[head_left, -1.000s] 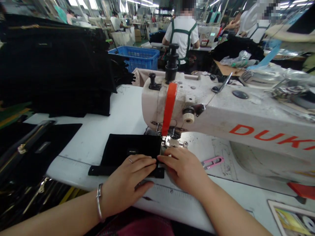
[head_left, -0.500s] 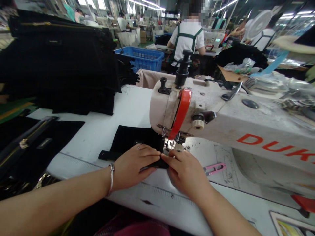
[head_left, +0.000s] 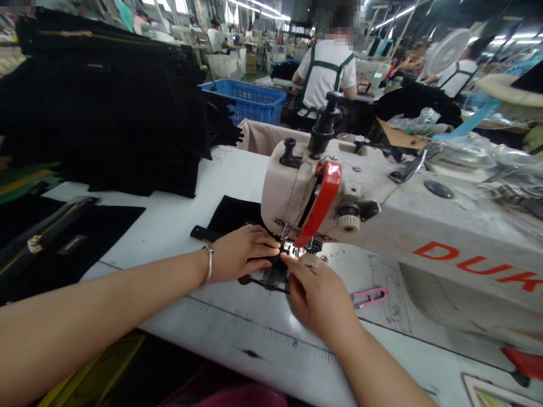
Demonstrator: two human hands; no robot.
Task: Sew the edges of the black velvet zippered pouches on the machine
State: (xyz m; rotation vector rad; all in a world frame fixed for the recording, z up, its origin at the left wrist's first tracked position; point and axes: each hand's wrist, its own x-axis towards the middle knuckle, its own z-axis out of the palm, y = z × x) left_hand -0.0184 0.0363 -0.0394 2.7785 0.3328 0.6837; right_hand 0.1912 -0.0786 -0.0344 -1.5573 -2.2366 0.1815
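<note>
A black fabric piece (head_left: pixel 237 211) lies on the white table under the head of the sewing machine (head_left: pixel 282 189), with a narrow black strip (head_left: pixel 204 233) along its near side. My left hand (head_left: pixel 240 254), a bracelet at its wrist, holds the fabric just left of the presser foot (head_left: pixel 292 249), fingers together and pressed down. Close by, my right hand (head_left: pixel 320 291) grips the near edge of the piece, its index fingertip beside the foot. Its lower fingers are partly hidden. The needle's tip cannot be made out.
Pink thread snips (head_left: pixel 370 297) lie right of my right hand. A tall stack of black fabric pieces (head_left: pixel 106 113) stands at the left, near black zippered pieces (head_left: pixel 72 243). Beyond are a blue basket (head_left: pixel 254 99) and a co-worker (head_left: pixel 326 70) facing away.
The black fabric has moved away from me and rightward, further under the machine head. My left hand has moved forward with it; the right hand stays near the foot. The view has shifted slightly.
</note>
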